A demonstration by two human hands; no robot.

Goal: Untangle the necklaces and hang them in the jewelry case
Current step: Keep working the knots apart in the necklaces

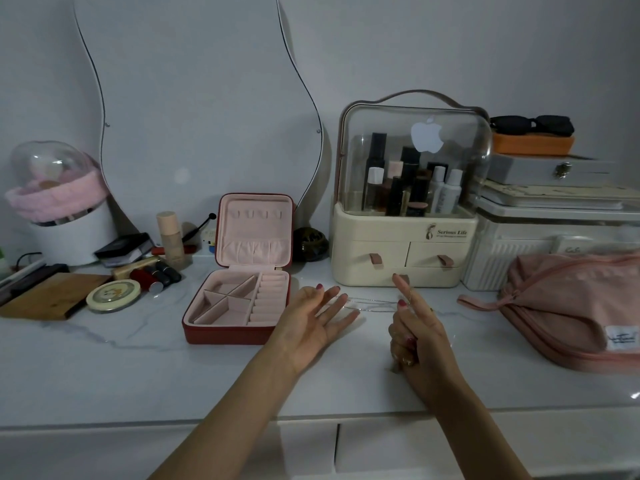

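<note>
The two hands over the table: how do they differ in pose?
The left hand is spread, palm up, fingers straight; the right hand has its lower fingers curled and its index finger pointing away. The thin necklace chain runs over the left hand's fingers, while the right hand pinches it. Both are raised beside the open jewelry case.

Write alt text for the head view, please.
Two hands stretch thin necklace chains between them above a marble tabletop: the left hand open with fingers spread, the right hand holding the chains with its index finger raised. An open, empty jewelry case sits left of them.
</note>
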